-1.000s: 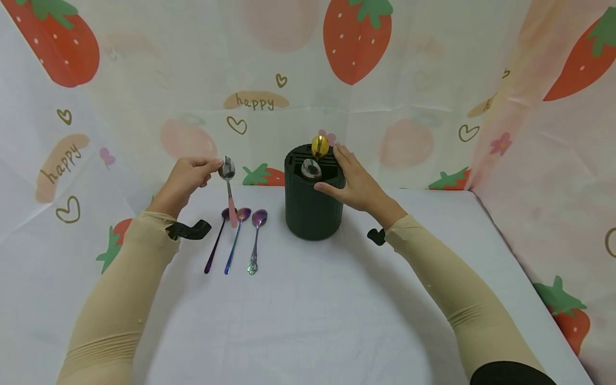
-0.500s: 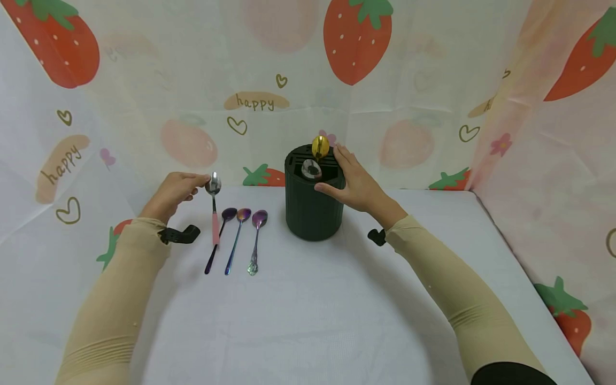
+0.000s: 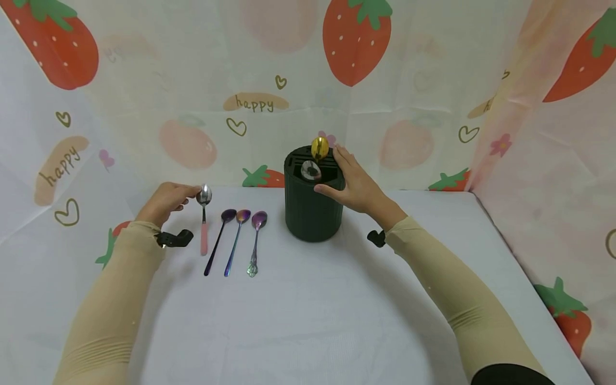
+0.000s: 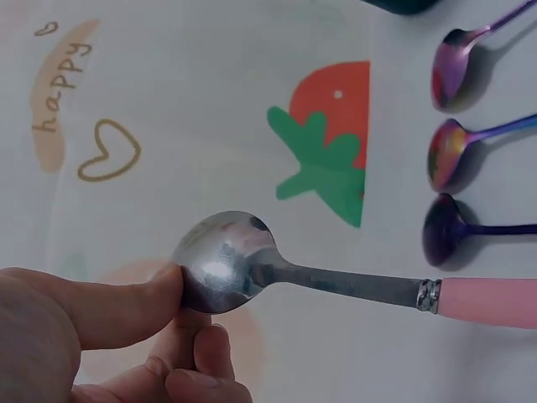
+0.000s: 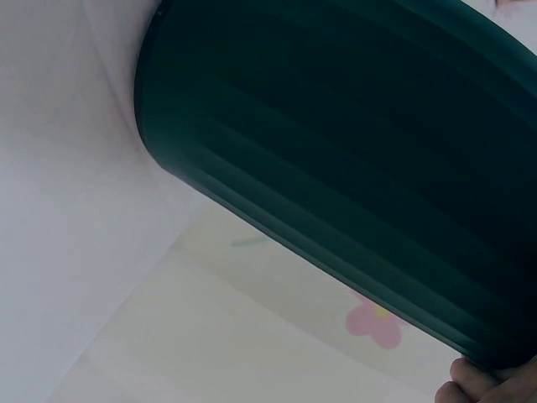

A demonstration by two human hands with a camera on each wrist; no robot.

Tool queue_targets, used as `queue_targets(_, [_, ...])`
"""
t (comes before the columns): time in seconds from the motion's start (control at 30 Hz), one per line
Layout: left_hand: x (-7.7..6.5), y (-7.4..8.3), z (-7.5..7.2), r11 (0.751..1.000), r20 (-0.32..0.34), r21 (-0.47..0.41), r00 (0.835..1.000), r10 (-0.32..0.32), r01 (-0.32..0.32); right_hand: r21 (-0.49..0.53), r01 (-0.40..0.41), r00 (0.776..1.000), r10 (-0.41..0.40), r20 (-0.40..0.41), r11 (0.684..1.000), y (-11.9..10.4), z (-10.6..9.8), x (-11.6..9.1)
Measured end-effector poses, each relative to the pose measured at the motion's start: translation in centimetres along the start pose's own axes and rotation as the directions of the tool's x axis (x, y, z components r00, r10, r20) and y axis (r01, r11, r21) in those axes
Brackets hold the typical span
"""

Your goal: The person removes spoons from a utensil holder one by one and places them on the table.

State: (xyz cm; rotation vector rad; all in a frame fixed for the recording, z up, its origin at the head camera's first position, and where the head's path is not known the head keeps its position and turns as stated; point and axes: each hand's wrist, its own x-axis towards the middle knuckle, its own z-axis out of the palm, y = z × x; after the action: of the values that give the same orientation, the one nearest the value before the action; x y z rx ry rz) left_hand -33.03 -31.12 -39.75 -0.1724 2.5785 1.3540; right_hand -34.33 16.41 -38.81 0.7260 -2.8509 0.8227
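Note:
Thumb and fingers of my left hand (image 3: 166,203) pinch the bowl of a silver spoon with a pink handle (image 3: 204,238). Its handle points toward me, left of the other spoons; whether it touches the table is unclear. Three spoons lie side by side: a dark purple spoon (image 3: 215,241), a rainbow-coloured spoon (image 3: 233,243) and a purple spoon with an ornate handle (image 3: 255,245). My right hand (image 3: 356,184) holds the dark green utensil holder (image 3: 313,214) at its upper right side, thumb in front, fingers behind. A gold spoon (image 3: 320,148) and a silver spoon (image 3: 311,170) stand in it.
The white-covered table (image 3: 298,321) spreads out in front of me. Behind it hangs a strawberry-print cloth (image 3: 409,69), which continues along both sides. Dark slots mark the holder's top (image 3: 300,155).
My left hand has moved left and down toward me with the pink-handled spoon, which no longer overlaps the dark purple spoon. The right hand and the holder have stayed put.

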Motion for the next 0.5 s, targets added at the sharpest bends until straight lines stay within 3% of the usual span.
queue_targets(0.27, [1.1,-1.3,0.3,1.000,-0.046,0.005,0.999,0.006,-0.006,0.001,0.001,1.000,-0.001,-0.002,1.000,0.2,0.1,0.0])
queue_targets(0.5, [2.2,-2.6,1.0,1.000,-0.024,0.022,1.000,-0.004,0.004,0.004,0.002,1.000,-0.002,-0.007,1.000,0.3,0.2,0.1])
